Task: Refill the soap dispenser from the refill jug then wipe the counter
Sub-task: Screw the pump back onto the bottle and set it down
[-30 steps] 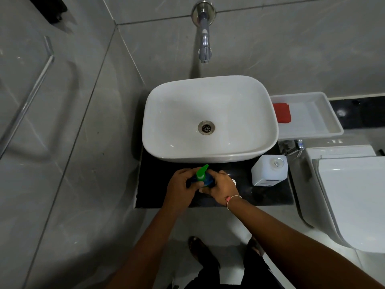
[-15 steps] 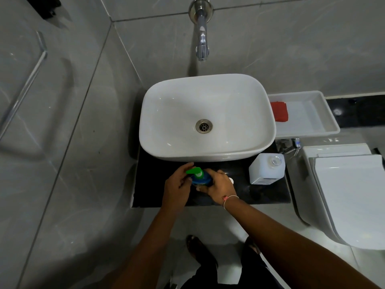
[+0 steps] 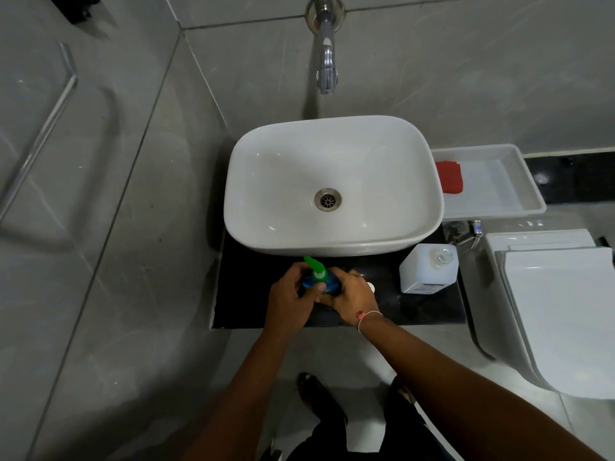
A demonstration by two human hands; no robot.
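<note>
The blue plastic soap dispenser with a green pump (image 3: 318, 278) is gripped by 2 hands on the black stone counter (image 3: 246, 294), just before the white ceramic basin (image 3: 332, 184). It is clasped by the left hand (image 3: 289, 301) and right hand (image 3: 352, 294). The translucent white refill jug (image 3: 427, 267) is set well right.

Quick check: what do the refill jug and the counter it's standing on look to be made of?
Refill jug: probably translucent white plastic with a matte, milky body; its cap looks clear. Counter: black polished stone or something stone-like, since faint glossy reflections show beside the jug; the exact material can't be told.
</note>
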